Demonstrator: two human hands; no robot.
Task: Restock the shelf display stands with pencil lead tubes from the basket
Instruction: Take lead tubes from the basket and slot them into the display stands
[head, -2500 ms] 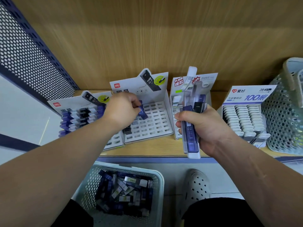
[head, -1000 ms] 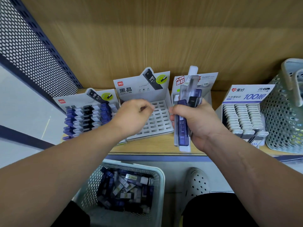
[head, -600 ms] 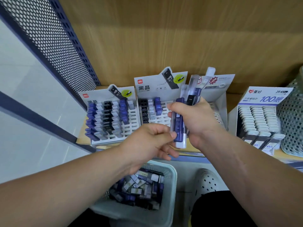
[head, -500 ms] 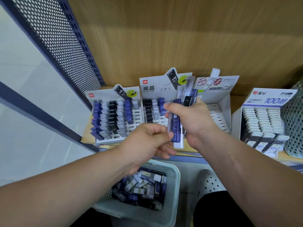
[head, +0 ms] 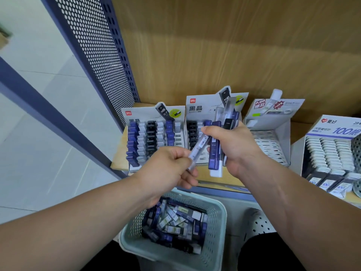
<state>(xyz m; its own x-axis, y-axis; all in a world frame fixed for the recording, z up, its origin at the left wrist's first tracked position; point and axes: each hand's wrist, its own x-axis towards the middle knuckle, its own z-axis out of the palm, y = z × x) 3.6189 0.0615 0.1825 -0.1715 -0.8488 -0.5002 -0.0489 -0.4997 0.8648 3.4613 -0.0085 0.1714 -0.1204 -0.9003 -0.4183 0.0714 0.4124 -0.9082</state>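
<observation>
The left stand (head: pixel 142 113) on the shelf (head: pixel 120 151) is packed with blue, black and pale tubes (head: pixel 151 137). In front of it the left hand (head: pixel 168 167) pinches the lower end of a clear tube (head: pixel 199 149), above the basket (head: pixel 219 227) full of loose tubes (head: pixel 175 222). The middle stand (head: pixel 203 108) holds dark tubes (head: pixel 192 132) along its left side. The right hand (head: pixel 234 145) grips a bundle (head: pixel 215 151) of tubes upright before it. Further right are a third stand (head: pixel 273 124) with a pale grid and a box (head: pixel 336 130) of white-capped rows.
</observation>
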